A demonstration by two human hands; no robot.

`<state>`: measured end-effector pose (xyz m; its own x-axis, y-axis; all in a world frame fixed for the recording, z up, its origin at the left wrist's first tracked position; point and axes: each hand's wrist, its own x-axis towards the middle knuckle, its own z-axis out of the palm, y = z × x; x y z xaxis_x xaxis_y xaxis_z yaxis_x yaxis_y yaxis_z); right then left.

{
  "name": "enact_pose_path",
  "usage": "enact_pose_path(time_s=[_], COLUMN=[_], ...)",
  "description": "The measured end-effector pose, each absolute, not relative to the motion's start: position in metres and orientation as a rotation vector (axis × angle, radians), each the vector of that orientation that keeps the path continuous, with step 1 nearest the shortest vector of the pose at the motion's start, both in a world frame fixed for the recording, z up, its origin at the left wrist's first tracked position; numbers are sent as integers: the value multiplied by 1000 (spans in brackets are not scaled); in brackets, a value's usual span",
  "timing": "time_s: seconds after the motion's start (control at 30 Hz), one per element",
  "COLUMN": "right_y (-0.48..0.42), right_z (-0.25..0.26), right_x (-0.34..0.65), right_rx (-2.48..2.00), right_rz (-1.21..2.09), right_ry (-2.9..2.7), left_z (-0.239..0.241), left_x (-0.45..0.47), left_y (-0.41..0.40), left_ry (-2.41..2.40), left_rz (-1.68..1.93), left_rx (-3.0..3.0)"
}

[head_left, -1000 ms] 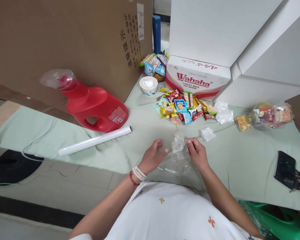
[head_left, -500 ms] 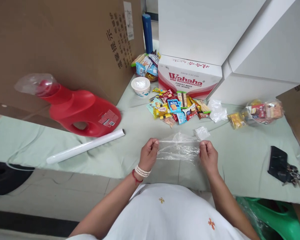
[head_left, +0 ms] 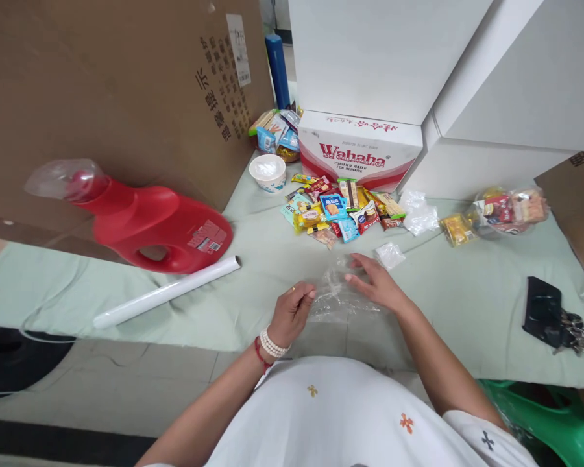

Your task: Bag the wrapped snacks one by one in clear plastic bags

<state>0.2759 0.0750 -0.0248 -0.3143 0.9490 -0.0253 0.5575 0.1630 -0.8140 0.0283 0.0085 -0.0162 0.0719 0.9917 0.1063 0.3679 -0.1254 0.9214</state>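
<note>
A clear plastic bag (head_left: 338,295) lies crumpled on the pale green cloth (head_left: 253,285) in front of me. My left hand (head_left: 292,310), with a bead bracelet at the wrist, pinches the bag's left edge between thumb and fingers. My right hand (head_left: 377,280) lies on the bag's right side with its fingers stretched out flat toward the left. A small folded clear bag (head_left: 389,254) sits just beyond my right hand. Further off lies a pile of wrapped snacks (head_left: 338,209).
A red detergent jug (head_left: 150,220) lies on its side at left, a white roll (head_left: 168,292) in front of it. A white bowl (head_left: 268,172), a Wahaha box (head_left: 363,152), a filled snack bag (head_left: 509,209), a black wallet with keys (head_left: 552,314) and big cardboard boxes surround the cloth.
Half a second ago both hands held the bag stretched taut between them. The right hand has let go and moved left, flat over the bag; the bag has sunk crumpled onto the cloth.
</note>
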Motion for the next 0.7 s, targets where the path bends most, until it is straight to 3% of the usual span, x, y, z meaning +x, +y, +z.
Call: enact_pose_path(time_s=[0.2,0.4,0.6,0.7], right_y=[92,90,87,88], right_z=[-40,-41,-33,-33], right_x=[259,268,250,246], right_rx=[-1378,-1427,-1273,-1283], right_rz=[1355,1154,1802,1733], right_ry=[-1811,-1579,-1320,-1299], left_z=[-14,-19,-15,-17], left_x=[16,-2,-2,-5], left_y=[2,-2,-1,-2], left_ry=[1391,1548,1440,1504], left_rz=[1127,1299,1308,1300], left_rx=[1792,1899,2006,1957])
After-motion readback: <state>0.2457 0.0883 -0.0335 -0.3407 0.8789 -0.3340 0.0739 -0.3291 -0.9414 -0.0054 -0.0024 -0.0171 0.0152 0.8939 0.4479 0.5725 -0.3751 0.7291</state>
